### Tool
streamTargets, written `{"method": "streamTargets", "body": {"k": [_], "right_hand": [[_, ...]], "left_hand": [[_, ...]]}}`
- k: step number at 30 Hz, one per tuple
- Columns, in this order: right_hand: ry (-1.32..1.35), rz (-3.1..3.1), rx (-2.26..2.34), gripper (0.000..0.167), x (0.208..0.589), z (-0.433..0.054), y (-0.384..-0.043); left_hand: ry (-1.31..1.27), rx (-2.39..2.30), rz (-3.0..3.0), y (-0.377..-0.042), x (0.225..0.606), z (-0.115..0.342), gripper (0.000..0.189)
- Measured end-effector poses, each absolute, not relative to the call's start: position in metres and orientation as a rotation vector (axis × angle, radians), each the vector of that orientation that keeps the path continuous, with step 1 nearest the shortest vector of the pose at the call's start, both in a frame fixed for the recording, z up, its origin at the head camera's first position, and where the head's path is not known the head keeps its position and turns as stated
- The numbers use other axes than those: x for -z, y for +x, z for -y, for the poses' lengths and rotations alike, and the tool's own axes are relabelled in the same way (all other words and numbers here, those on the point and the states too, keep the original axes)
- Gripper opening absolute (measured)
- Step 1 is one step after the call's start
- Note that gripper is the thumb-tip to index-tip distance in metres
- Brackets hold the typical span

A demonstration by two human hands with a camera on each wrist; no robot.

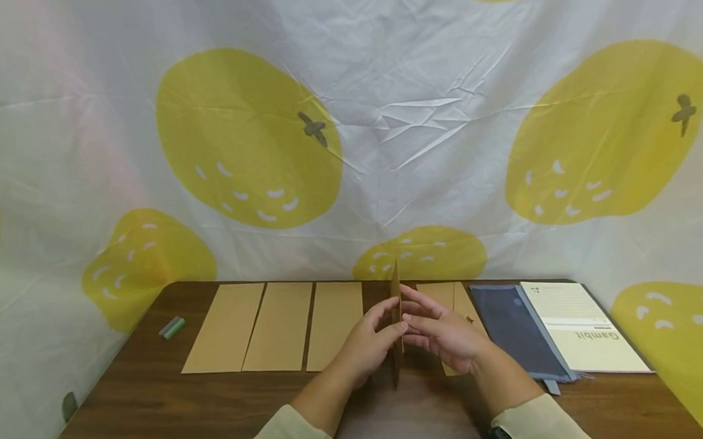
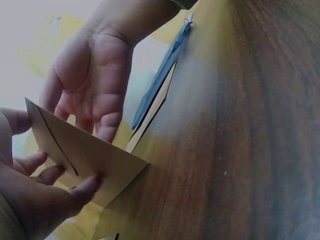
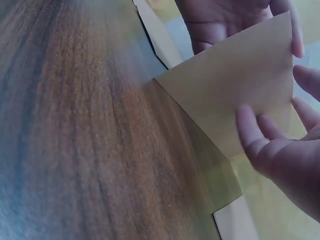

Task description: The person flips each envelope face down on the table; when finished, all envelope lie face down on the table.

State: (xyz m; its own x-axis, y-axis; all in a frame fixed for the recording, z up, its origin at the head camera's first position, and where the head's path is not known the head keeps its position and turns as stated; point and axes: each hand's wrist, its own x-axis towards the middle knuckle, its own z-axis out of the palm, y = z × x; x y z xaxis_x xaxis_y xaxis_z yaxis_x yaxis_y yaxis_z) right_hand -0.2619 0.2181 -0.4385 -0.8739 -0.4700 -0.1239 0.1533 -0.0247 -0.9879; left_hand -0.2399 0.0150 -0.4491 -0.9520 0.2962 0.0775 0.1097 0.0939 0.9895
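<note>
A brown kraft envelope (image 1: 397, 353) stands on edge between my two hands, seen nearly edge-on in the head view. My left hand (image 1: 364, 345) holds it from the left side, thumb and fingertips against the face. That face carries a dark curved flap line, visible on the envelope (image 2: 100, 160) in the left wrist view. From the right side my right hand (image 1: 445, 336) holds it with fingertips, and the plain face of the envelope (image 3: 220, 90) shows in the right wrist view. The envelope's lower edge is close to the brown wooden table (image 1: 142, 395).
Three flat kraft sheets (image 1: 276, 325) lie side by side at left. More kraft paper (image 1: 463, 299) lies partly behind my right hand. A dark blue pouch (image 1: 518, 330) and a white pad (image 1: 594, 353) marked "Gambit" sit at right. Small green and grey pieces (image 1: 172, 327) lie far left.
</note>
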Motion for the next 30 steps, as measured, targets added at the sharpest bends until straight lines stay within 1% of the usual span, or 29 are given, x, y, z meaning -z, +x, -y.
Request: {"method": "streamTargets", "body": {"k": [4,8,13,22,30], "right_hand": [[-0.355,-1.84,1.902,0.074,0.442,-0.218,-0.262],[-0.307,-1.802,1.879,0.072,0.446,-0.218,-0.261],[-0.197,-1.773,1.941,0.073,0.448,-0.218,-0.263],[-0.055,-1.814,2.04,0.069,0.451,-0.222,-0.27],[-0.018,-1.805,2.067,0.069,0.449,-0.226,-0.272]], "left_hand": [[0.38,-2.071,-2.185,-0.242,0.445,-0.012,0.056],[0.36,-2.141,-2.163,-0.246,0.442,-0.01,0.055],[0.336,-2.178,-2.16,-0.249,0.442,-0.008,0.06],[0.187,-2.149,-2.204,-0.254,0.451,-0.003,0.074],[0.114,-2.061,-2.313,-0.256,0.456,0.001,0.072]]}}
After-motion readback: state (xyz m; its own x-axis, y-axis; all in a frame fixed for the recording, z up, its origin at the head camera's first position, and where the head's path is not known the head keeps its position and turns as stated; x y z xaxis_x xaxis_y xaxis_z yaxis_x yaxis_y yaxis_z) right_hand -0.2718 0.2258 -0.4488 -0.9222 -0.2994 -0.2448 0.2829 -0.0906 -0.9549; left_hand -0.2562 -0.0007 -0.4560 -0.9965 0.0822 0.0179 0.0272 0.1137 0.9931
